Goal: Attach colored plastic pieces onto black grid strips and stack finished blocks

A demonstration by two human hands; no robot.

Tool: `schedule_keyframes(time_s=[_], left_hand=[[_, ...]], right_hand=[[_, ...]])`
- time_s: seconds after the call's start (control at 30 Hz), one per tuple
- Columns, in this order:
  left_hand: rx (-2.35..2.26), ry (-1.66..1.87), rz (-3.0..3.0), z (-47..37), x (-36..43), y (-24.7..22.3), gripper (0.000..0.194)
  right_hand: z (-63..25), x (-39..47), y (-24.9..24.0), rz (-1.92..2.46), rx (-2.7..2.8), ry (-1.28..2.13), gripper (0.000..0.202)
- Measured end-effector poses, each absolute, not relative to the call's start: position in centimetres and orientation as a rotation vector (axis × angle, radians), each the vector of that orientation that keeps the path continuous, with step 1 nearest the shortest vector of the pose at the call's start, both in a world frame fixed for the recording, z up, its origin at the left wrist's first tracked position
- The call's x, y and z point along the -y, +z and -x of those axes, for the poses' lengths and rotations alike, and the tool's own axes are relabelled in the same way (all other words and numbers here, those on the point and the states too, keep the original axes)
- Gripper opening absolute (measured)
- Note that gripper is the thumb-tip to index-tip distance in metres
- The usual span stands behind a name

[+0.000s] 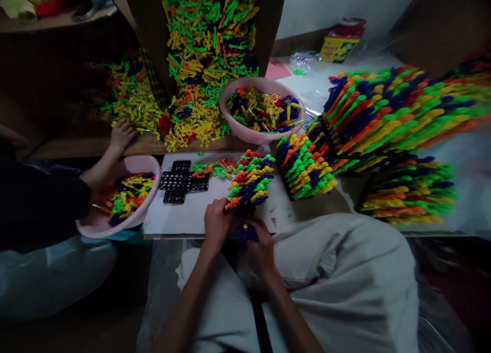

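Observation:
A block of small colourful plastic figure-like pieces (251, 176) stands in rows at the front of the white board, just before me. My left hand (217, 222) is closed at the block's near left corner, fingers curled against it. My right hand (263, 243) is closed around dark blue plastic pieces (246, 233) below the block's near edge, its fingertips partly hidden. Loose pieces (215, 168) in orange and green lie behind the block. Left of them sits a black cross-shaped grid tray (182, 181).
A pink basin (264, 135) of pieces stands behind, before a large heap (210, 51). Filled blocks (307, 166) and bigger stacks (402, 112) crowd the right. At left, a co-worker's hand (123, 133) touches the heap above another pink basin (155, 174). A yellow-red tub (339, 43) sits behind.

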State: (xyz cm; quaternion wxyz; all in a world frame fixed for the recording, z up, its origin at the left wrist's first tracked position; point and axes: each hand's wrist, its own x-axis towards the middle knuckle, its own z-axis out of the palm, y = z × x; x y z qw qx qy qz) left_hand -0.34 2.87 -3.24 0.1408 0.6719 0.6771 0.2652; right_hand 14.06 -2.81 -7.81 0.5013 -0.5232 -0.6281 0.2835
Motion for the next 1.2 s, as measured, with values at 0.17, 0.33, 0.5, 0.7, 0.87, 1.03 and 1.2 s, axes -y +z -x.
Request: schedule_keyframes(time_s=[0.17, 0.33, 0.5, 0.7, 0.87, 1.03, 1.2], left_hand=[[-1.924, 0.840, -1.935, 0.2, -3.1, -3.2, 0.012], [-2.022, 0.747, -1.922, -0.1, -3.3, -3.2, 0.017], [-1.981, 0.714, -1.880, 0.4, -3.1, -2.8, 0.016], [-1.869, 1.129, -1.687, -0.3, 3.1, -1.5, 0.024], [-1.489, 1.115, -1.522, -1.7, 5.6, -0.9, 0.014], [-1.499, 1.165, -1.391, -1.4, 3.0, -1.7, 0.012], [-1.663, 1.271, -1.423, -2.1, 0.6, -2.6, 0.012]], right_hand=[[-14.1, 2.9, -7.9, 1.266, 1.508, 0.700, 0.055], [-13.9, 2.8, -8.3, 1.292, 1.483, 0.710, 0.042], [-13.9, 2.4, -7.8, 1.366, 1.361, 0.715, 0.020], [-15.1, 2.7, -4.1, 1.225, 1.361, 0.986, 0.027], [-15.6, 3.0, -2.1, 1.076, 1.551, 1.023, 0.027], [-16.6, 2.7, -0.7, 1.129, 1.612, 1.013, 0.031], [-18.6, 0.9, 1.5, 1.274, 1.563, 0.622, 0.023]])
